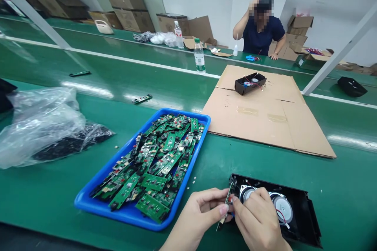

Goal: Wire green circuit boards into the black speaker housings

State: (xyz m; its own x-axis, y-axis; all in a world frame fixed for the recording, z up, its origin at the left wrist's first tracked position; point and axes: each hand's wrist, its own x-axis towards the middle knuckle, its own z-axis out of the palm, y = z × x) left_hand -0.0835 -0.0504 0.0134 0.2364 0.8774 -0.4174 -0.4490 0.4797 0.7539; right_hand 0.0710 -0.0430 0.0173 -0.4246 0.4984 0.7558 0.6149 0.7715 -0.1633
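A narrow circuit board (223,220) stands on edge in the grip of the left hand (203,211), pinched between thumb and fingers. Right against that grip, the right hand (260,215) has its fingertips drawn together at a small red part (230,199) on the board's side; whether they are closed on it cannot be told.

Beneath and to the right of both grips lies an open black housing (304,204) with two round speakers (283,208) in it, partly hidden by the right hand. The board is at the housing's near left end; whether they touch is unclear. A red and white wire (282,215) with a white plug lies over the right-hand speaker.

Left of the left grip, on the green table (212,157), is a blue tray (79,200) heaped with similar boards (169,141). Farther left is a clear plastic bag (44,121). Beyond the grips, a cardboard sheet (253,125) carries another black housing (241,88), and past it a person in a dark top (259,33) leans at the far side, one hand raised to the head.
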